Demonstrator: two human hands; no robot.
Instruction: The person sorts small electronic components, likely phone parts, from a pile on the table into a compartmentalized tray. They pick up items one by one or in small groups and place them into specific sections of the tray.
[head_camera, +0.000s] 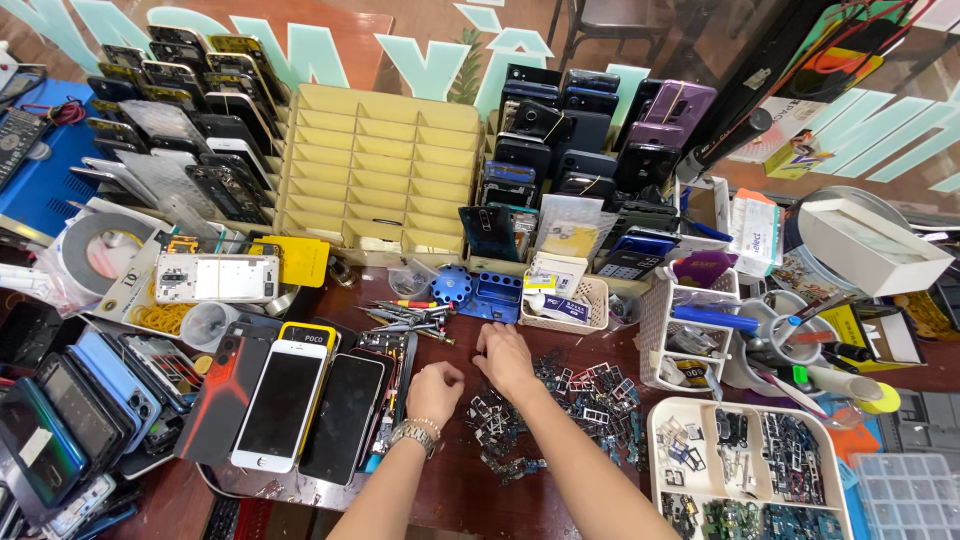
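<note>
Head view: right hand (503, 358) spread flat on small metal trays (580, 390).

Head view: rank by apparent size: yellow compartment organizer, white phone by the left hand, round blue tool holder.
1. Yellow compartment organizer
2. White phone, nearer the camera, so the gap may be understated
3. Round blue tool holder

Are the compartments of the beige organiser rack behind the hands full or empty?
Mostly empty: the beige organiser rack shows bare slots, only a few small items low down.
</note>
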